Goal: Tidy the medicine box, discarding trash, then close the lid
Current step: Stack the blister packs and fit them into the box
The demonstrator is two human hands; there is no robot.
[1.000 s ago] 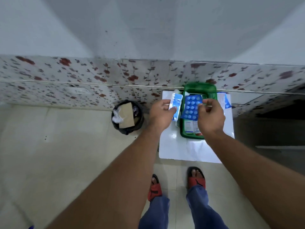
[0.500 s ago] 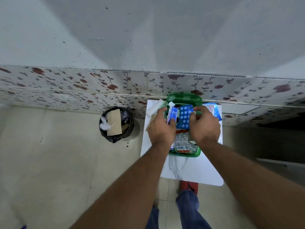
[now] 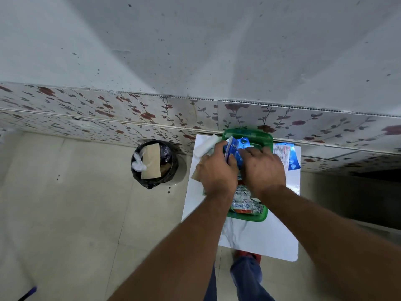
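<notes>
A green medicine box (image 3: 247, 217) stands open on a small white table (image 3: 260, 240), its green lid (image 3: 249, 134) raised at the far end against the wall. My left hand (image 3: 217, 174) grips a narrow blue-and-white medicine pack (image 3: 231, 148) held on edge over the box. My right hand (image 3: 263, 170) presses a blue blister strip (image 3: 244, 142) down into the box. Silver and orange medicine packets (image 3: 244, 202) lie in the box's near end. Both hands hide the middle of the box.
A round bin with a black liner (image 3: 155, 164) stands on the floor left of the table, holding brown card and white tissue. A white roll (image 3: 205, 145) and a blue-and-white leaflet (image 3: 286, 155) lie on the table beside the box. A floral tiled wall runs behind.
Both hands have dropped from above the box down into it, bringing the blue blister strip and the narrow pack lower. The view has shifted toward the table.
</notes>
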